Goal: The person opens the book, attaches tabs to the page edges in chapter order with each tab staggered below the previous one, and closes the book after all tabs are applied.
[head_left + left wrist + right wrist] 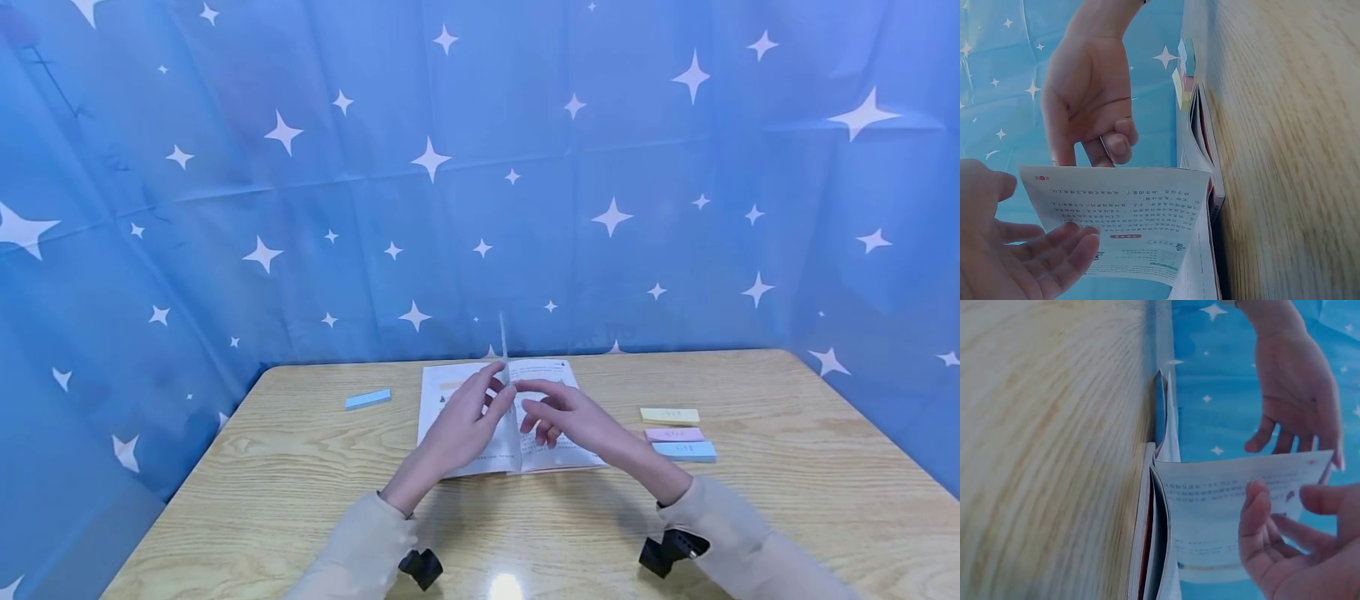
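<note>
A book (468,454) lies spread on the wooden table, with one printed page (1141,212) standing upright near its middle. On the page's left side is my left hand (468,417), fingers extended and loosely bent, close to the paper. My right hand (566,417) is on the other side, its index finger reaching toward the page and its other fingers loosely curled. In the right wrist view, the right fingers (1254,519) overlap the raised page; whether they touch it I cannot tell. Neither hand visibly grips the paper.
A blue sticky-note strip (368,400) lies left of the book. To the right are a yellow strip (670,416), a pink strip (674,434) and another blue strip (685,452), bearing small marks. A blue star-patterned curtain (480,208) hangs behind the table (300,500).
</note>
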Action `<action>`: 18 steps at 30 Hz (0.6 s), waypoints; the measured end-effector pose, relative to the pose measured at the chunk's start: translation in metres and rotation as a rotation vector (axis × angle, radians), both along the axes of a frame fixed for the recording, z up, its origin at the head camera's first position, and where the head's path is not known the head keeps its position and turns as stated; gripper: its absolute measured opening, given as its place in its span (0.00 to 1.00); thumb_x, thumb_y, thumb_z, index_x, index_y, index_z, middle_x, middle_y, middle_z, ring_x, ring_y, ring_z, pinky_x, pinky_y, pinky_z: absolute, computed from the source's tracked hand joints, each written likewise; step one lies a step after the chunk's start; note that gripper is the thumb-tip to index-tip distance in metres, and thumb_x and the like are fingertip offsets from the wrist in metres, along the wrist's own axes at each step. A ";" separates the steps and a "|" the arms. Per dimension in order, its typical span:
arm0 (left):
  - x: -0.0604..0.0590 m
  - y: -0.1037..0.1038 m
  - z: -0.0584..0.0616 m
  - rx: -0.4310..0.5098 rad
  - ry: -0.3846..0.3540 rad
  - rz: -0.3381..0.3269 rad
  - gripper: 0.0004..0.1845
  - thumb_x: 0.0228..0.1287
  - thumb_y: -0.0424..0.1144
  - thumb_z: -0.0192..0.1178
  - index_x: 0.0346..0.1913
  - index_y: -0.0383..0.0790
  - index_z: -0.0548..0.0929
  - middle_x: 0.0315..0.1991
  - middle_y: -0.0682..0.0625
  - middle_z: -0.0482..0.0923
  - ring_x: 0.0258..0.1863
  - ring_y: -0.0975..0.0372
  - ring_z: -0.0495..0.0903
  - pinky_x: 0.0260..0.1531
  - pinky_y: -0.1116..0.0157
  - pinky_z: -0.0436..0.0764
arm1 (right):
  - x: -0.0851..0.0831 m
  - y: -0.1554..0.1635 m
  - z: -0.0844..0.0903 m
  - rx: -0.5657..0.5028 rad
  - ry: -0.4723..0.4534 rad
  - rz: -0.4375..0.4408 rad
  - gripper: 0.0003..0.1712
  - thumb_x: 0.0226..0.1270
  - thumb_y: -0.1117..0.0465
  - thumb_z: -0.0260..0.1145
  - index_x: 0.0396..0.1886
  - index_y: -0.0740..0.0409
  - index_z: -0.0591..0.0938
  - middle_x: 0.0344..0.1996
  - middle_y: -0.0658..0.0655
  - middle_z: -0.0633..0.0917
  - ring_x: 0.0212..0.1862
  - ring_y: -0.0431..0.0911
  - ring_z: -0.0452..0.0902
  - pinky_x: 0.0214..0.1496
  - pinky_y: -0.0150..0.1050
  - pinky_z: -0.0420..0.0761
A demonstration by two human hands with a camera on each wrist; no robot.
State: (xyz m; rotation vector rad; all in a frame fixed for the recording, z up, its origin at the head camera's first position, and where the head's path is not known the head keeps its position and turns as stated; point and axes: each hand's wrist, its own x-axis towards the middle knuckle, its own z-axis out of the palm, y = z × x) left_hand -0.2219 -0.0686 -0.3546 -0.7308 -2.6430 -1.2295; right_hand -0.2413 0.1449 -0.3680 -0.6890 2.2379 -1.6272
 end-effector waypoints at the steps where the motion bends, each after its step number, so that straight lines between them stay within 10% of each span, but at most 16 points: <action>1: 0.000 0.000 0.000 0.002 0.003 0.004 0.31 0.80 0.54 0.47 0.76 0.39 0.64 0.51 0.49 0.79 0.45 0.60 0.79 0.45 0.60 0.80 | 0.000 0.000 -0.001 0.009 0.010 0.010 0.31 0.80 0.52 0.58 0.75 0.62 0.66 0.40 0.69 0.85 0.36 0.64 0.81 0.37 0.44 0.83; 18: -0.002 -0.014 0.006 -0.020 0.142 0.104 0.17 0.74 0.37 0.56 0.59 0.33 0.81 0.48 0.45 0.79 0.41 0.58 0.80 0.40 0.62 0.82 | 0.005 -0.003 -0.008 0.242 0.135 0.115 0.30 0.78 0.54 0.61 0.73 0.62 0.70 0.52 0.61 0.83 0.48 0.54 0.81 0.49 0.50 0.82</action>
